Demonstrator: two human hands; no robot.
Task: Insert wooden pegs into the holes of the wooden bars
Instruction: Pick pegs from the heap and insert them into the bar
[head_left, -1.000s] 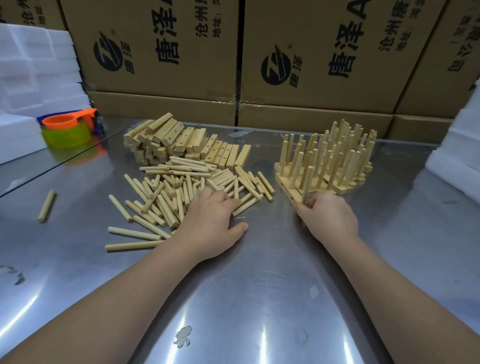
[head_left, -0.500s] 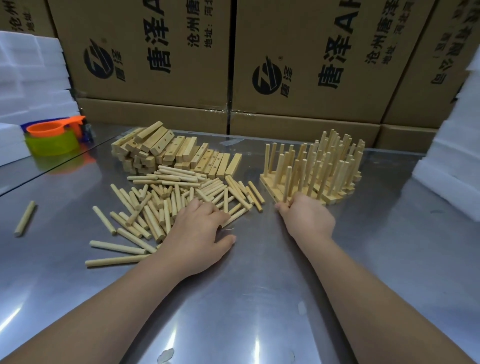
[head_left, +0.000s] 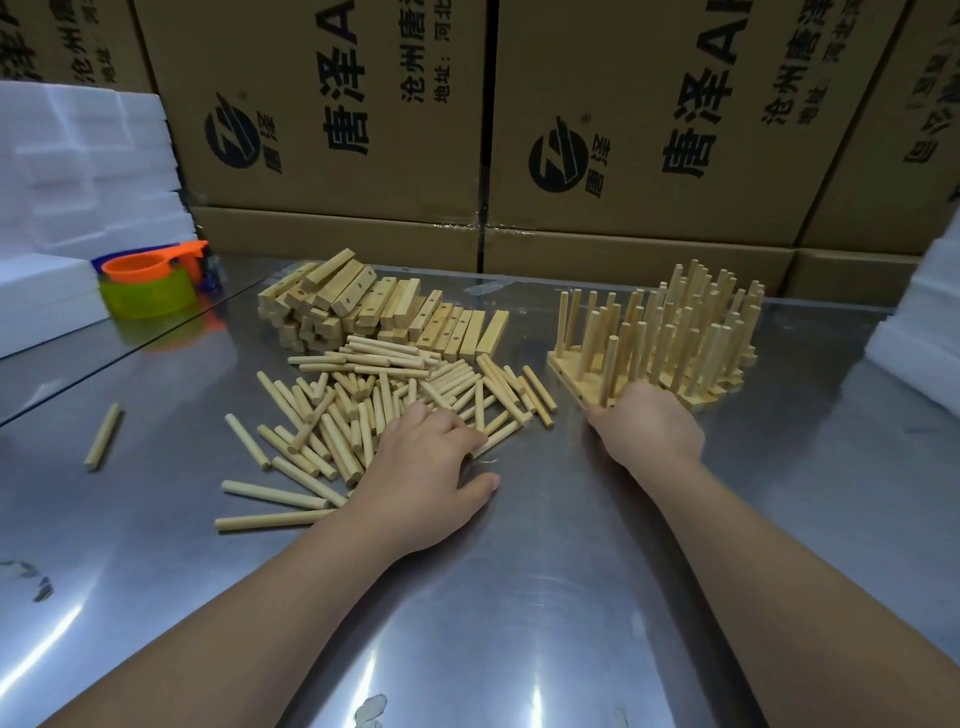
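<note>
- Our left hand (head_left: 426, 478) lies palm-down, thumb splayed, fingers bent over loose pale round wooden pegs (head_left: 374, 405); whether it pinches one, we cannot tell.
- Those pegs fan from 10 to 1 o'clock, long axes mostly pointing away.
- Our right hand (head_left: 647, 434), fingers curled and grip hidden, touches the peg-filled pale wooden bars (head_left: 675, 338) at its 12 o'clock.

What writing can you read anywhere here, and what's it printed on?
"唐泽": large print, and small beside the round logo, on the left-centre cardboard box and right-centre cardboard box.
"A": follows the large print on both, cut off above.
"沧州唐泽": smaller line, right-centre cardboard box.
"地址:": address line on both, the rest unreadable.
Far-left box: same print, mostly cut off.
Far-right box: too blurred to read.
</note>
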